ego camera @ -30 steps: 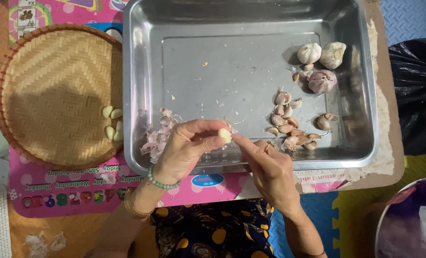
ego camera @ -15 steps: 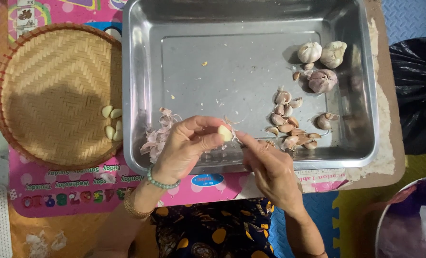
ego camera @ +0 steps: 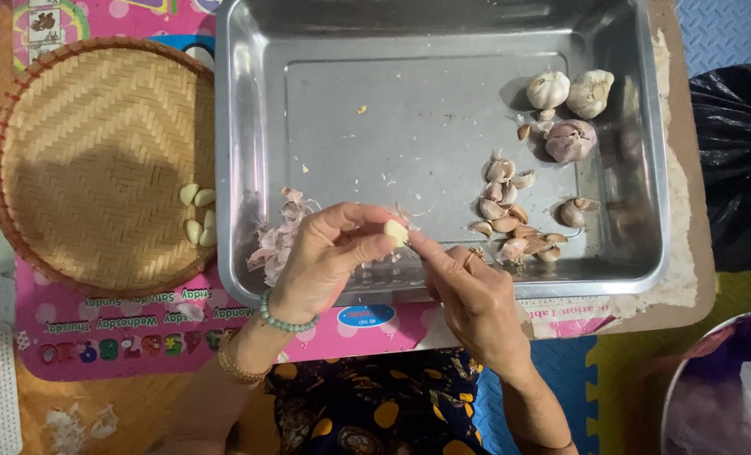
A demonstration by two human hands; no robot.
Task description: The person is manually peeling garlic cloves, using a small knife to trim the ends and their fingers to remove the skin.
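While left hand (ego camera: 329,257) pinches pale garlic clove (ego camera: 395,231) over near edge of steel tray (ego camera: 249,101), right hand (ego camera: 472,295) fingertips close on clove's tip, picking skin. Best kept low over tray so papery skins (ego camera: 278,240) land near left. Unpeeled cloves (ego camera: 510,215) and bulbs (ego camera: 571,105) right; peeled cloves (ego camera: 197,215) in woven basket (ego camera: 89,160) left

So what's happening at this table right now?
A person is peeling garlic by hand. The left hand pinches a pale garlic clove over the near edge of a steel tray, while the right hand picks at it with its fingertips. A pile of papery skins lies by the left hand. Unpeeled cloves and three whole bulbs sit in the tray's right side. A few peeled cloves rest in the woven basket beside it.
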